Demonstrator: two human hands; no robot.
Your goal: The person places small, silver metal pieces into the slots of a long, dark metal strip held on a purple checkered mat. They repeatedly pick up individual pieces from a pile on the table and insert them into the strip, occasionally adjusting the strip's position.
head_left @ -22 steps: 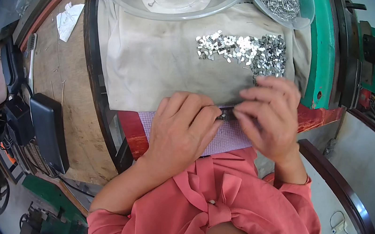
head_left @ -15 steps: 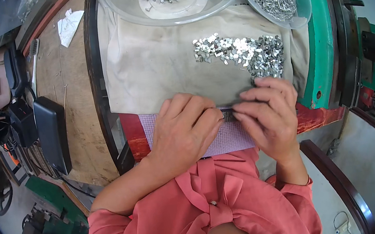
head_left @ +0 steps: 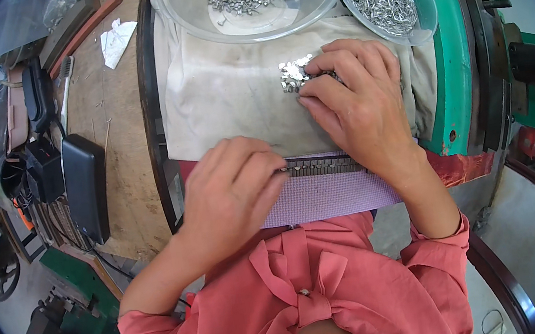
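Pinching metal strip (head_left: 325,165) — left hand (head_left: 234,195) grip closed; right hand (head_left: 356,98) fingertips curled on loose clips (head_left: 292,74).

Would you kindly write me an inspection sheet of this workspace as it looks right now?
Surface: pale cloth over a round table; wooden bench at left.
Job's things: loose metal clips on the cloth; a row of clips on a purple mat.
Clutter: two clear bowls of metal parts; crumpled paper.
Hands: left hand at the row's end; right hand on the loose clips.
Cables: dark leads by a black box.
Surroundings: green machine at right.
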